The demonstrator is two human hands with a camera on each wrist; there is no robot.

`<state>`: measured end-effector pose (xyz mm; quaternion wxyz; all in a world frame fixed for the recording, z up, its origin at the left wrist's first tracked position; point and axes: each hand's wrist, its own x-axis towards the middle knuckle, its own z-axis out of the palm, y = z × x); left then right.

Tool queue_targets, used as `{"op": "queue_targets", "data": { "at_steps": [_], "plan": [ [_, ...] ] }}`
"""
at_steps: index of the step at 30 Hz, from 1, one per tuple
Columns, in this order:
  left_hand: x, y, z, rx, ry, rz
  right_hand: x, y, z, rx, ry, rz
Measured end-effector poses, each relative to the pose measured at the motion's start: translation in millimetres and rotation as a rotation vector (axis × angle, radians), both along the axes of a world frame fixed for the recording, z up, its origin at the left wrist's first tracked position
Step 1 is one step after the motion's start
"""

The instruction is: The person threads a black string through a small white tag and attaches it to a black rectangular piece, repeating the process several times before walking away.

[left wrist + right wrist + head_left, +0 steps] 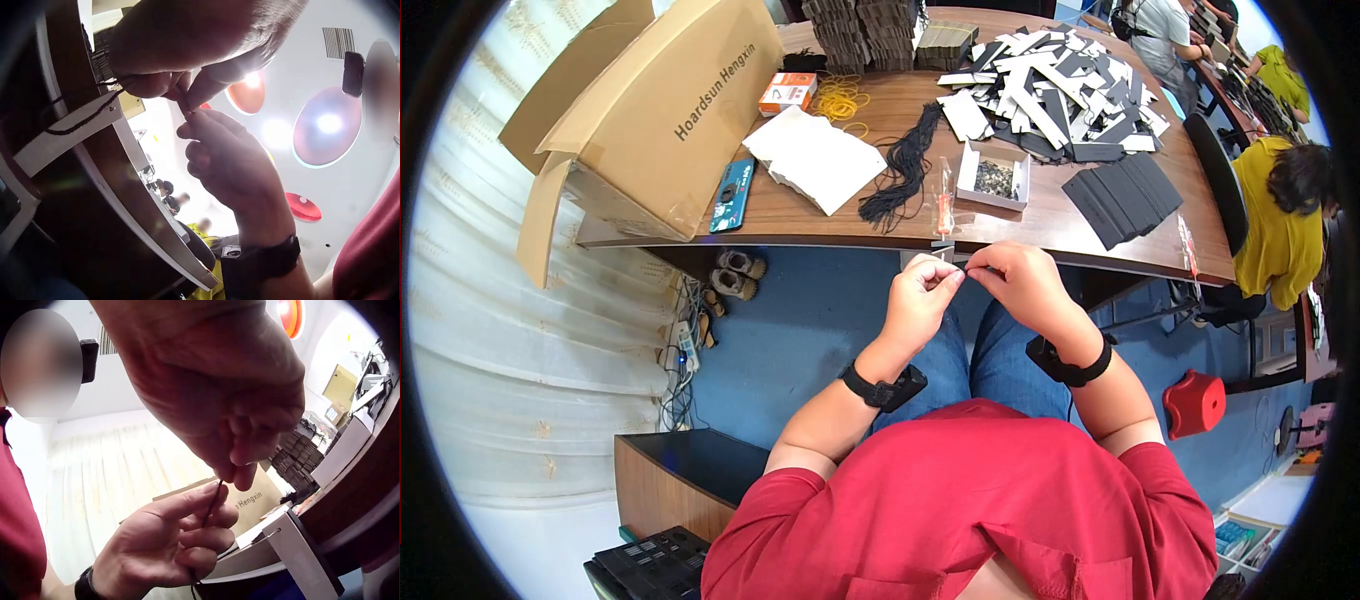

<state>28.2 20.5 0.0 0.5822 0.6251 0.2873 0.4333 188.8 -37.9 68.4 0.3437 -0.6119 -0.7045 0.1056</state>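
Both hands meet in front of the table edge, fingertips almost touching. The left hand (918, 305) pinches a thin black cord (212, 503) between thumb and forefinger, its other fingers curled. Just above it in the right wrist view, the right hand (219, 394) pinches the cord's upper part. A flat white tag (78, 128) with a small eyelet hangs beside the hands, the cord (94, 115) looping by it; its dark edge shows in the right wrist view. Whether the cord is knotted, I cannot tell.
On the table (800, 235) lie a bundle of black cords (905, 170), an open box of small parts (994, 176), black cards (1122, 198), a heap of black and white strips (1050, 90) and white sheets (815, 155). A large carton (670, 110) stands left. Other people sit at right.
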Motion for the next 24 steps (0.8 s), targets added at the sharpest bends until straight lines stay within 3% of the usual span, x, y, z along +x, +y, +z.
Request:
{"op": "queue_targets", "data": {
  "at_steps": [7, 10, 13, 16, 19, 22, 24],
  "plan": [
    [-2.5, -1.8, 15.6, -0.321, -0.098, -0.125, 1.5, -3.6, -1.3, -0.038, 0.134, -0.083],
    [1.5, 2.6, 9.2, 0.012, 0.003, -0.087, 1.5, -7.3, 2.1, -0.045, 0.177, -0.115],
    [-2.1, 3.8, 14.6, 0.206, 0.217, 0.014, 5.0, -8.8, -11.1, 0.047, 0.172, -0.139],
    [-3.6, 8.6, 3.1, 0.291, 0.261, 0.047, 3.8, -11.1, -21.4, 0.126, 0.146, -0.189],
    [-8.7, 15.4, -1.0, -0.686, -0.080, -0.254, -3.3, -15.1, -31.4, 0.184, 0.077, -0.235],
    [-3.7, 15.7, -2.1, -1.019, -0.442, -0.390, -13.8, -18.7, -44.9, 0.252, -0.015, -0.218],
    [1.2, 9.2, 1.4, -0.889, -0.283, -0.292, -17.6, -19.8, -47.9, 0.312, -0.051, -0.159]
  ]
}}
